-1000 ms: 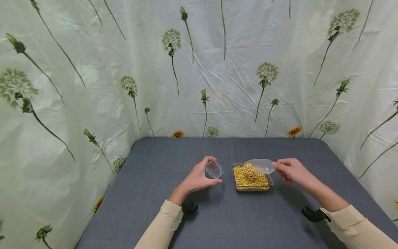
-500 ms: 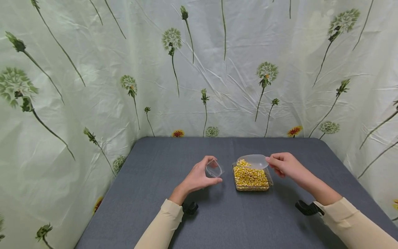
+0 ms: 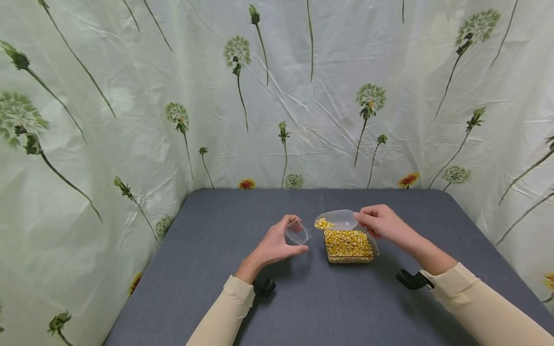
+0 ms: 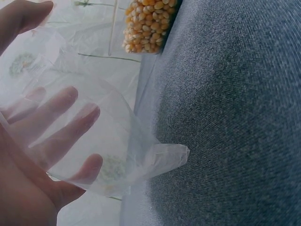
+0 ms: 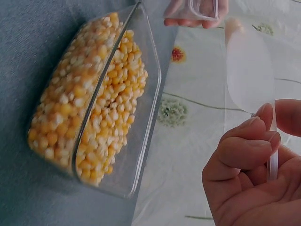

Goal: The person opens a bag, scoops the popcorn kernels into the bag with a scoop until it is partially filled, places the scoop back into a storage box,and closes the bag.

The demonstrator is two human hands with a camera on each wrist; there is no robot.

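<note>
My left hand (image 3: 277, 242) holds a clear, thin plastic piece (image 4: 122, 132) between the thumb and the fingers. It narrows to a tip pointing down at the table; whether it is a bag or a funnel I cannot tell. In the head view my right hand (image 3: 385, 225) grips the short handle of a translucent scoop (image 3: 344, 218) with yellow corn kernels (image 3: 323, 223) at its front end. The scoop is above the far left part of a clear rectangular container (image 5: 136, 174) full of corn kernels (image 3: 348, 244), its front end pointing at the left hand.
A grey-blue cloth (image 3: 207, 230) covers the table under everything. Behind it hangs a pale curtain (image 3: 329, 110) printed with dandelions. Black straps or mounts (image 3: 265, 287) sit at both wrists.
My right hand has lifted the scoop from the corn and carried it left, up to the container's far left side. The kernels now lie at the scoop's front end. The left hand stays put.
</note>
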